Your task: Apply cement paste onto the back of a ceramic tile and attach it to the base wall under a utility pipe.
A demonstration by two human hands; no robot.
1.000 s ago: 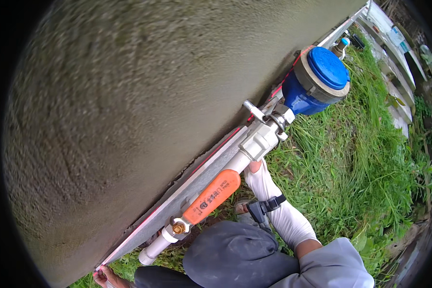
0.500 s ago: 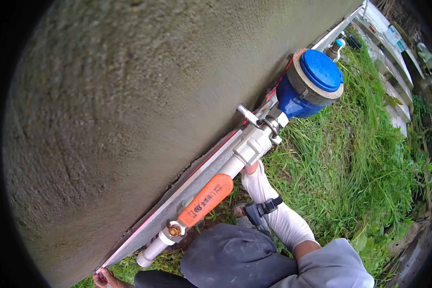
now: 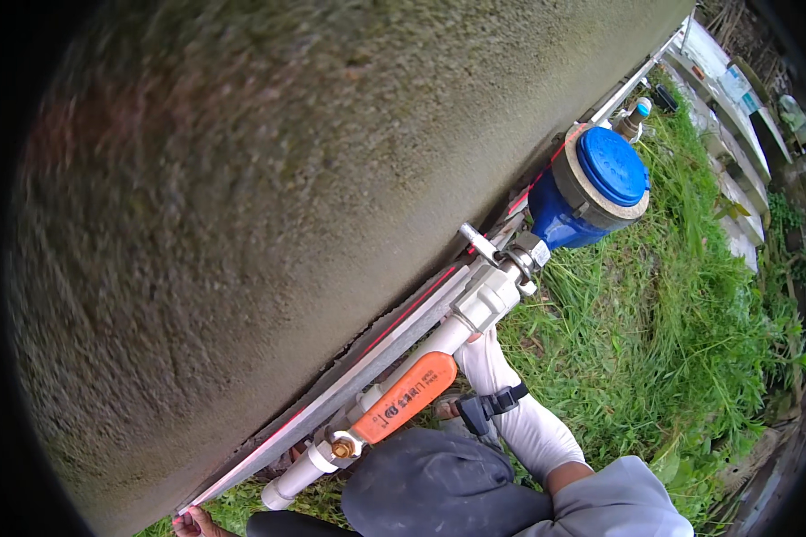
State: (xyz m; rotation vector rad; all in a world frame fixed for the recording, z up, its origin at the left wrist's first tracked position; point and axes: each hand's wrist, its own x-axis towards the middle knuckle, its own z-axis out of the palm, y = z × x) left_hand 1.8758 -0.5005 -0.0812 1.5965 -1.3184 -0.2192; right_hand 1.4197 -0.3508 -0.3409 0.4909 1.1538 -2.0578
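My left hand [image 3: 197, 523], at the lower left edge, has its fingers curled at the lower end of a long grey-white strip [image 3: 367, 363] that runs along the wall base. A thin red line follows the strip. My right hand [image 3: 474, 337] reaches under a white pipe [image 3: 443, 340], where its fingers are hidden; the forearm wears a white sleeve and a black strap. On the pipe sit a valve with an orange lever handle [image 3: 410, 396] and a metal fitting [image 3: 488, 298]. Beyond the fitting is a water meter with a blue lid [image 3: 613, 166].
A rough grey-brown wall [image 3: 269, 197] fills the left side. Green grass [image 3: 636, 331] covers the ground on the right. Pale slabs [image 3: 734, 161] lie at the far right. My bent knee [image 3: 439, 488] in dark trousers is just below the valve.
The pipe, valve and meter sit slightly lower and further right in the view, as does the strip's far part. Both hands keep nearly the same places.
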